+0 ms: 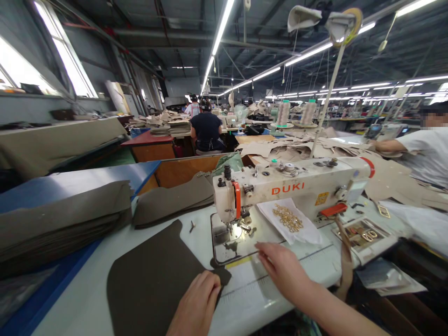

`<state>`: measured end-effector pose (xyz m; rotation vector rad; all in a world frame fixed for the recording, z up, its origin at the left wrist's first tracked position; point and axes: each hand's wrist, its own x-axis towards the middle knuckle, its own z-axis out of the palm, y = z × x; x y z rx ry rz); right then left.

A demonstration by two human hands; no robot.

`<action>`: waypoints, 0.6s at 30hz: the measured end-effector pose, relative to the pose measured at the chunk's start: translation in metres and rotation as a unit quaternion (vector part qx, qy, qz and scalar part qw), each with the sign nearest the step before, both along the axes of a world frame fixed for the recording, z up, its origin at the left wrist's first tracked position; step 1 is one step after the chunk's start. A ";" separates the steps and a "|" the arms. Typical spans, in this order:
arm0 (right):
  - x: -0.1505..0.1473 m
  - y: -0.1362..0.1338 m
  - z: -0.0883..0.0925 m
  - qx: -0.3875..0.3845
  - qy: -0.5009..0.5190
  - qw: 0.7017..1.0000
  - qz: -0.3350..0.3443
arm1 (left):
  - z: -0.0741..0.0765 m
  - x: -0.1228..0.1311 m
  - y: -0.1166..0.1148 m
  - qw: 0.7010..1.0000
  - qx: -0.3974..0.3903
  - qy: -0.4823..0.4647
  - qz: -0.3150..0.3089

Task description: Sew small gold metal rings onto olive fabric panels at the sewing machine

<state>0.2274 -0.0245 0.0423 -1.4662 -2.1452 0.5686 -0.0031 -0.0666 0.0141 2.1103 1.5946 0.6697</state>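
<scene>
A dark brown cut piece of material (154, 275) lies flat on the white sewing table (87, 298), left of the needle plate. My left hand (199, 303) rests on its right corner with the fingers curled down over the edge. My right hand (282, 266) lies palm down on the table in front of the white DUKI sewing machine (297, 186), fingers stretched toward the needle plate (231, 242), holding nothing. A pile of gold metal rings (287, 218) sits on a white sheet under the machine's arm.
Stacks of grey-brown cut pieces (59, 219) lie at the left and behind (175, 198). A tray of small hardware (364, 233) stands right of the machine. A person in white (423, 149) works at the right; another in dark clothes (206, 130) sits farther back.
</scene>
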 end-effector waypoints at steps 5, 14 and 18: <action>0.051 -0.010 0.003 0.055 -0.192 0.978 -0.065 | 0.004 -0.002 0.005 0.999 -0.033 0.019 -0.013; 0.036 -0.004 -0.005 0.039 -0.250 0.967 -0.045 | 0.016 -0.001 0.010 0.994 -0.072 0.045 -0.064; 0.026 -0.001 -0.008 0.030 -0.274 0.961 -0.036 | 0.023 0.006 0.014 0.990 -0.085 0.081 -0.080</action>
